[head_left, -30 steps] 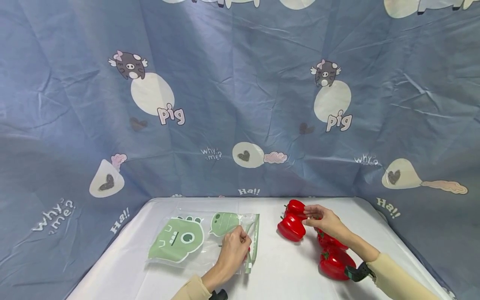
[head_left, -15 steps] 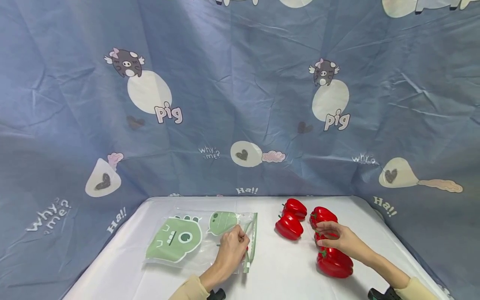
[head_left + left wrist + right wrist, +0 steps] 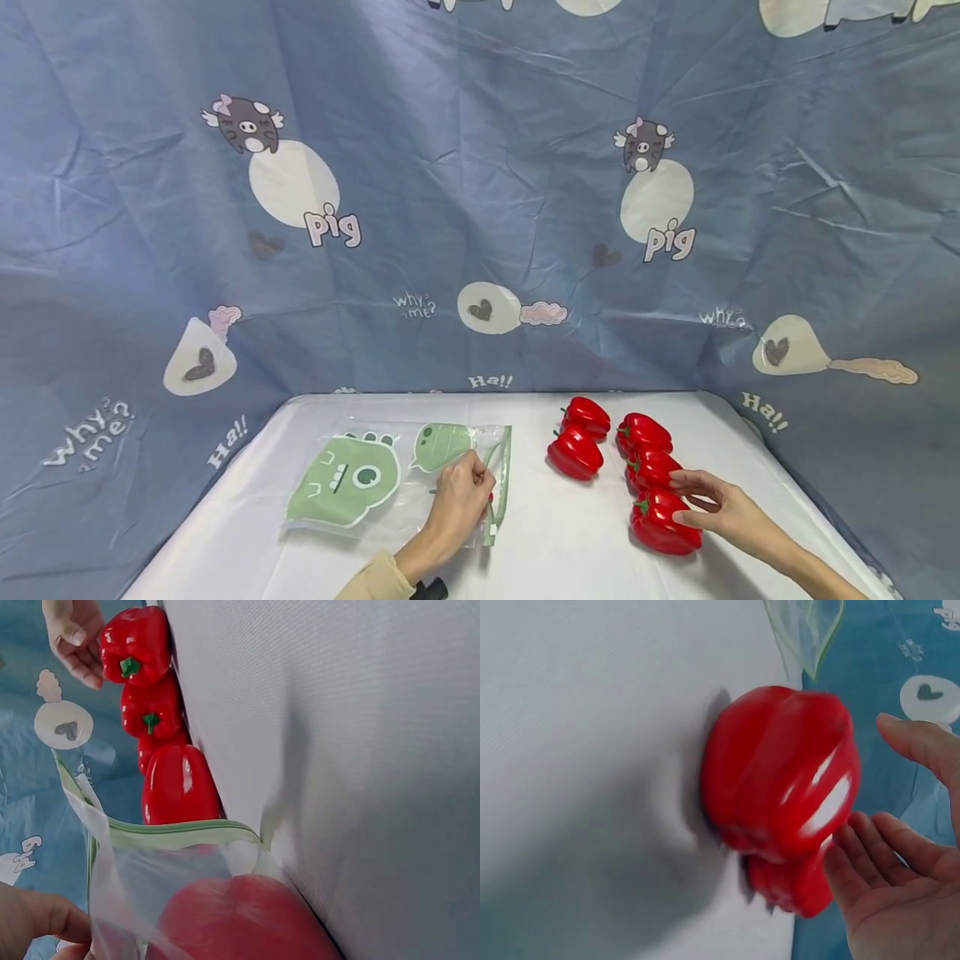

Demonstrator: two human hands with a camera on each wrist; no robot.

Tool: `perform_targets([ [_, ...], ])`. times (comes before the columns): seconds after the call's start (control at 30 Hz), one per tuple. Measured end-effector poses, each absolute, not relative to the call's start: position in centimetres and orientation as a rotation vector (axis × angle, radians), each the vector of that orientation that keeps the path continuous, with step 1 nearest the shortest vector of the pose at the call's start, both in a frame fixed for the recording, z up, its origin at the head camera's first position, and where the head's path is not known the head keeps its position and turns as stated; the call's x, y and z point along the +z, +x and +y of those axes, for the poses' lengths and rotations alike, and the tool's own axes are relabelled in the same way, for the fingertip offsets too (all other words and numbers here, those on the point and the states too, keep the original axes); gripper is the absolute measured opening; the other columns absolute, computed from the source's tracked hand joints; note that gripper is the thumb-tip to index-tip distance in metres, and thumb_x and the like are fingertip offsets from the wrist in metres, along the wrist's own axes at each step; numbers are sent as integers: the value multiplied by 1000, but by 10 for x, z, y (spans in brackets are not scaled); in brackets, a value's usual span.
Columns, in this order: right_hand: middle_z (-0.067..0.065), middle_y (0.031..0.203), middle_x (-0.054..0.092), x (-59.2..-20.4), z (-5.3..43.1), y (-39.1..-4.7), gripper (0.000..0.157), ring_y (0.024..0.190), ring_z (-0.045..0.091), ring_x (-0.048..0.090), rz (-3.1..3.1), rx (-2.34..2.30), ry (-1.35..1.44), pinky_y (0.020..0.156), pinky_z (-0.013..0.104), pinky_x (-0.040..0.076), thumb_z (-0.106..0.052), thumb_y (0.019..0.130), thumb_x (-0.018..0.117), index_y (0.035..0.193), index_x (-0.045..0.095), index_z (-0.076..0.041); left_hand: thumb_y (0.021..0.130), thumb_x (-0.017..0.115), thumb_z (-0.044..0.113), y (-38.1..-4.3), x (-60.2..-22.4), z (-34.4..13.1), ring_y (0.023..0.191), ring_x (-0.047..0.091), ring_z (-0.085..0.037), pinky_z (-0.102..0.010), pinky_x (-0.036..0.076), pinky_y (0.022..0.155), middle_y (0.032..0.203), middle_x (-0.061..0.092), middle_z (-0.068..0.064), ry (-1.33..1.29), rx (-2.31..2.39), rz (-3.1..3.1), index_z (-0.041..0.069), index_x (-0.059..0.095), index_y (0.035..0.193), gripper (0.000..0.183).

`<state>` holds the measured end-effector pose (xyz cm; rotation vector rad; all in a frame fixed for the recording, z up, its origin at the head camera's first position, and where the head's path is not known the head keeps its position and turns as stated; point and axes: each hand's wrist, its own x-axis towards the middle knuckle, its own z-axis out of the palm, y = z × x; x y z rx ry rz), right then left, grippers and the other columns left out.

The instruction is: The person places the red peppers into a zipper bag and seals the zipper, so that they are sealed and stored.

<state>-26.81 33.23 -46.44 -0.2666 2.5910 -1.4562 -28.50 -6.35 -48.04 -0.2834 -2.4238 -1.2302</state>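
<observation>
My left hand (image 3: pixel 459 497) pinches the upper layer of a clear zip bag (image 3: pixel 405 510) with a green monster print, near its green zip edge. The mouth stands raised in the left wrist view, and a red bell pepper (image 3: pixel 240 919) shows through the plastic, inside. My right hand (image 3: pixel 726 510) hovers over the right side of the nearest red bell pepper (image 3: pixel 666 527), thumb and fingers spread apart. From the right wrist, a gap shows between the thumb and that pepper (image 3: pixel 780 772); whether the fingertips touch it I cannot tell.
Behind the nearest pepper, a middle pepper (image 3: pixel 651 468) and a far one (image 3: pixel 643 433) stand in a row. Two more, a front pepper (image 3: pixel 575 454) and a rear pepper (image 3: pixel 587 417), sit left of them. The white table (image 3: pixel 555 542) ends at a blue printed curtain (image 3: pixel 420 208).
My right hand has come back from the far peppers toward the near right one. My left hand stays on the bag. The peppers have not moved on the table.
</observation>
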Motion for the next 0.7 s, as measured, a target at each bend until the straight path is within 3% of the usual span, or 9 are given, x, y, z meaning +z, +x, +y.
perform_targets([
  [0.27, 23, 129, 55, -477, 343, -262, 67, 118, 37, 55, 2654, -1422, -218, 91, 34, 52, -22, 80, 76, 131, 46, 8, 78, 60, 2, -284, -481, -63, 39, 42, 5, -17, 38, 42, 54, 55, 9, -278, -1215, -2416, 11, 56, 71, 12],
  [0.53, 30, 136, 48, -490, 348, -263, 67, 123, 44, 50, 2536, -1497, -258, 88, 30, 53, -20, 85, 71, 136, 39, 11, 79, 59, 4, -285, -480, -64, 39, 43, 4, -18, 39, 41, 54, 56, 10, -257, -1239, -2442, 12, 56, 72, 11],
  [0.7, 29, 137, 46, -497, 349, -263, 68, 118, 26, 55, 2489, -1499, -280, 84, 23, 52, -19, 85, 69, 138, 38, 10, 79, 59, 3, -284, -480, -64, 40, 44, 3, -17, 39, 41, 55, 56, 9, -268, -1235, -2437, 11, 56, 73, 10],
])
